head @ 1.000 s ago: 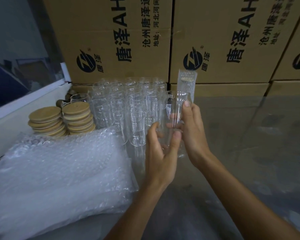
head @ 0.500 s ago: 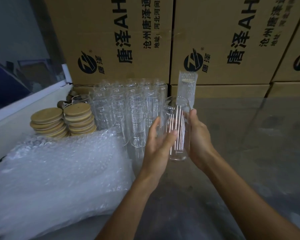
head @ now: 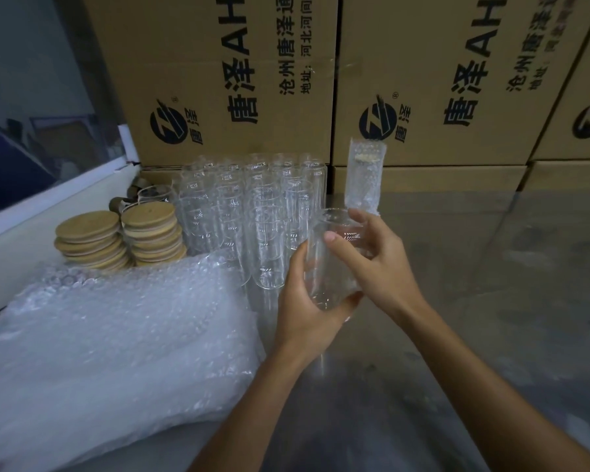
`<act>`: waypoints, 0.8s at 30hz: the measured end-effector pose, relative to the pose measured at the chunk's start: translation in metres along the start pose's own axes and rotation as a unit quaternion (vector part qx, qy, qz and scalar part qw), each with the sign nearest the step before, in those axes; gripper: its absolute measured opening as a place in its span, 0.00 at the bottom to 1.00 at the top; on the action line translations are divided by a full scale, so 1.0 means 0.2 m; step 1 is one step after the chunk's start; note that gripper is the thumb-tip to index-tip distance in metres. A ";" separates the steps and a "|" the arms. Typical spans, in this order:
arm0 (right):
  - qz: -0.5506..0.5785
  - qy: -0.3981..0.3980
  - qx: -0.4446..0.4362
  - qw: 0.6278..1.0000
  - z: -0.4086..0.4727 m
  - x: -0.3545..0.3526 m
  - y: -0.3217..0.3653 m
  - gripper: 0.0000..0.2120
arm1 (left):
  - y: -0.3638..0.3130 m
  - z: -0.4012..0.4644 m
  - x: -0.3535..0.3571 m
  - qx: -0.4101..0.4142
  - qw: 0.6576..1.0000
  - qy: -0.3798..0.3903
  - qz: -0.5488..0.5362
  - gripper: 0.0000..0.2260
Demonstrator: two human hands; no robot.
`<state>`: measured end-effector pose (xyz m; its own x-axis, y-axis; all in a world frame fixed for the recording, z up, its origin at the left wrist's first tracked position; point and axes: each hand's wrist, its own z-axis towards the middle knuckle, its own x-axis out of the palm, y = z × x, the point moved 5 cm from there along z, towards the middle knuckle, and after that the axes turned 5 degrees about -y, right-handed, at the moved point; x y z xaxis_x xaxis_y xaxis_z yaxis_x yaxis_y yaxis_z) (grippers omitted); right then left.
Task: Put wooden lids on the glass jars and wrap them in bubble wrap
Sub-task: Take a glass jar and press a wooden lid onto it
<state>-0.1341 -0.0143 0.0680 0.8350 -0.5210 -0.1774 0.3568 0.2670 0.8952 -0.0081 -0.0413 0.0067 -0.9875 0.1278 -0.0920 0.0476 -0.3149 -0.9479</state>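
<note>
1. A white ledge [head: 48, 212] is seen at far left, running along the edge of the work surface.
2. A pile of bubble wrap [head: 116, 352] is laid flat at lower left, on the table [head: 474, 301].
3. Two stacks of wooden lids [head: 123, 238] are placed behind the bubble wrap, side by side and touching, close to the ledge.
4. A block of empty glass jars [head: 249, 212] is stood upright in rows right of the lids, against the cardboard boxes [head: 239, 80] stacked at the back.
5. One glass jar [head: 332, 260] is held off the table in front of the rows, lidless, tilted with the open mouth up and away.
6. The left hand [head: 309, 310] is cupped under the jar's lower part; fingers are curled round the base, thumb is laid up the near left side.
7. The right hand [head: 377, 264] is wrapped round the jar's upper part from the right; the thumb is pressed across the front of the glass, the other fingers are curled behind it, close together.
8. A wrapped jar [head: 365, 175], lidded and sheathed in bubble wrap, is stood upright just behind the right hand, near the boxes.
</note>
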 end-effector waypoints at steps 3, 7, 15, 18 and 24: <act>-0.031 -0.006 0.003 1.000 0.00 0.00 -0.01 0.41 | 0.06 0.01 -0.01 -0.004 1.000 -0.007 0.020 0.43; -0.079 0.019 -0.001 0.997 -0.01 0.02 -0.03 0.45 | 0.13 0.04 -0.03 -0.013 0.999 -0.028 0.034 0.43; -0.117 0.055 0.000 0.992 0.00 0.07 -0.08 0.42 | 0.21 0.04 -0.03 -0.022 0.998 -0.040 0.038 0.42; -0.129 0.075 -0.004 0.989 0.01 0.09 -0.07 0.41 | 0.22 0.05 -0.04 -0.015 0.998 -0.042 0.040 0.42; -0.160 0.027 -0.106 0.981 0.06 0.15 0.14 0.21 | 0.25 0.06 -0.05 -0.010 0.997 -0.053 0.056 0.44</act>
<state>-0.1044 -0.0314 0.0928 0.6846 -0.5633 -0.4627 0.6791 0.2622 0.6856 0.0031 -0.0693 -0.0357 -0.9862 -0.0075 -0.1656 0.1602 -0.3019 -0.9398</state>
